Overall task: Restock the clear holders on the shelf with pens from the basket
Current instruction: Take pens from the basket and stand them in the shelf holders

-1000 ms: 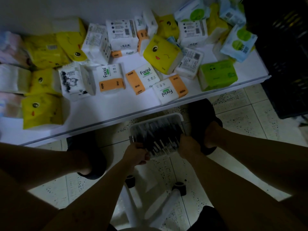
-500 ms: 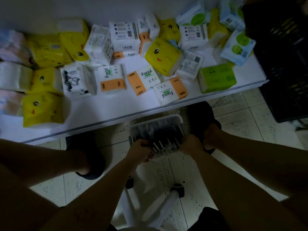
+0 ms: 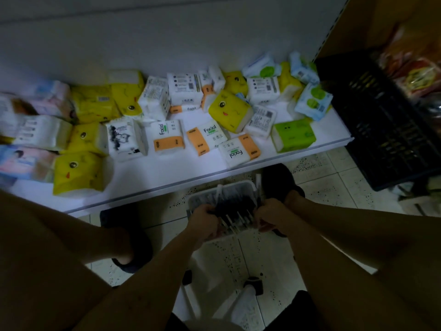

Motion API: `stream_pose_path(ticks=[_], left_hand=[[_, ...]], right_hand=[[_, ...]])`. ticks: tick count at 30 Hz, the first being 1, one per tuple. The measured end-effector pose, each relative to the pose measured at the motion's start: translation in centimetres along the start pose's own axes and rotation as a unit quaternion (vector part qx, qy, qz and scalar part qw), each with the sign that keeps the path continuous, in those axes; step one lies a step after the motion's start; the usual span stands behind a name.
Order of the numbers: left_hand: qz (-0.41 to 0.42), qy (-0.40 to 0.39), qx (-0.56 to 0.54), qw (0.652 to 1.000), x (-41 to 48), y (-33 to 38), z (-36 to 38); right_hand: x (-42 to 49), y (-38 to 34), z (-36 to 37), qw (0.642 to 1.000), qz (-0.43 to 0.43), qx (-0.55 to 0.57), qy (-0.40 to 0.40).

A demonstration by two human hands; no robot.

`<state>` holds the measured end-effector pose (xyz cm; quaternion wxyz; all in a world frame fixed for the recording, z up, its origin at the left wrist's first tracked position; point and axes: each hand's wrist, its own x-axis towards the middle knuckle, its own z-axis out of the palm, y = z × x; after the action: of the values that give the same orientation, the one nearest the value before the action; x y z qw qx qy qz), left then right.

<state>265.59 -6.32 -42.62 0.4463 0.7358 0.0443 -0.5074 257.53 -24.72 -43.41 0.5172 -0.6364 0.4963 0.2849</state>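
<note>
Fingers (image 3: 211,227) of both hands curl round a dark bunch of pens (image 3: 235,210), the left hand (image 3: 204,220) at one end and the right hand (image 3: 268,217) at the other, just over the white basket (image 3: 238,185) below the shelf (image 3: 148,177) edge. I judge the bunch could splay and spill pens onto the tiles if either grip slackens. I count two hands, one basket and one black crate (image 3: 386,130); the pens are too dim to count, and I see no clear holders

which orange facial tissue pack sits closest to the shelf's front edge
The rightmost orange-and-white Facial pack, just left of the green pack. It lies nearest the front edge of the shelf, label upside down; the other orange ones sit farther back.
</note>
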Motion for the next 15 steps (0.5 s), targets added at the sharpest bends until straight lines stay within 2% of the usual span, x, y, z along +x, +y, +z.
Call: stream_pose_path(ticks=[2, 5, 8, 11, 15], left_hand=[[0.033, 0.008, 0.010, 0.999, -0.9, 0.5, -0.2], [0.050, 0.023, -0.018, 0.998, -2.4, 1.9, -0.6], [0.066, 0.069, -0.051, 0.994, -3.8, 3.4, -1.2], [0.105, 0.110, -0.086, 0.985, -5.3, 4.8, -1.9], [0.161, 0.127, -0.111, 0.972, -7.0, 6.5, -2.9]], right_hand=[[-1.3, 0.0, 0.4, 0.997, -0.067, 0.029, 0.014], [-3.7, -0.7, 1.1, 0.989, -0.150, 0.003, 0.008], [-5.9, -2.0, 1.3, 0.981, -0.195, -0.011, 0.012], [-8.0, -3.8, 1.8, 0.973, -0.225, 0.042, 0.011], [-10.3, -6.8, 2.6, 0.957, -0.257, 0.092, 0.098]])
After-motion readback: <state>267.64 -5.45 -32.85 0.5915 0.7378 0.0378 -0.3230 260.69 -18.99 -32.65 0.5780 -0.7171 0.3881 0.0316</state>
